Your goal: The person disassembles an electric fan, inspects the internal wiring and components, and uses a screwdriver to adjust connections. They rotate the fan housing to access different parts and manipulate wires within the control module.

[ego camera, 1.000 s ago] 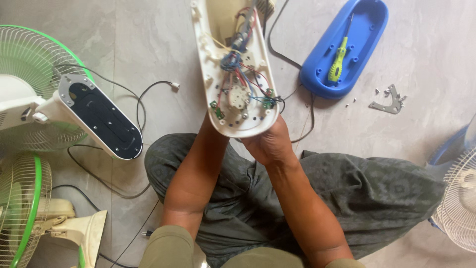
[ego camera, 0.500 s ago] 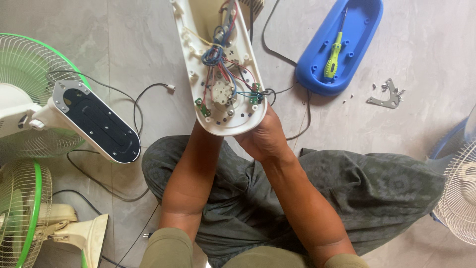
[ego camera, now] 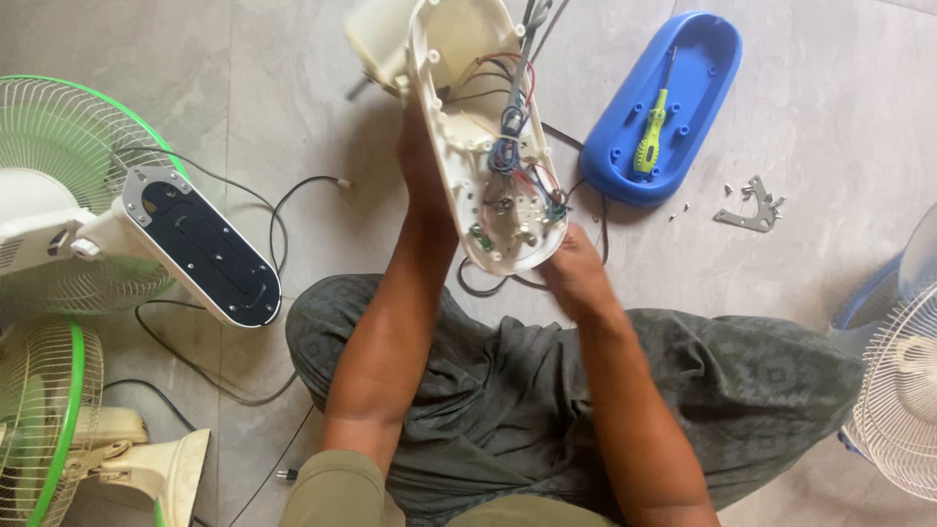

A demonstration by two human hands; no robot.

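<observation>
1. Head view: my left hand (ego camera: 422, 161) grips the open cream fan base (ego camera: 485, 137) along its left edge; my right hand (ego camera: 576, 268) closes on its near end, base held above the floor (ego camera: 830, 98).
2. Best keep it steady and tilted so the wiring (ego camera: 512, 166) faces me.
3. Screwdriver (ego camera: 649, 137) rests in the blue cover (ego camera: 664, 107), beyond my right hand.

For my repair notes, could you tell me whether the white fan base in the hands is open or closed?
Open: the fan base shows bare wires inside; the left hand and right hand hold it.
</observation>
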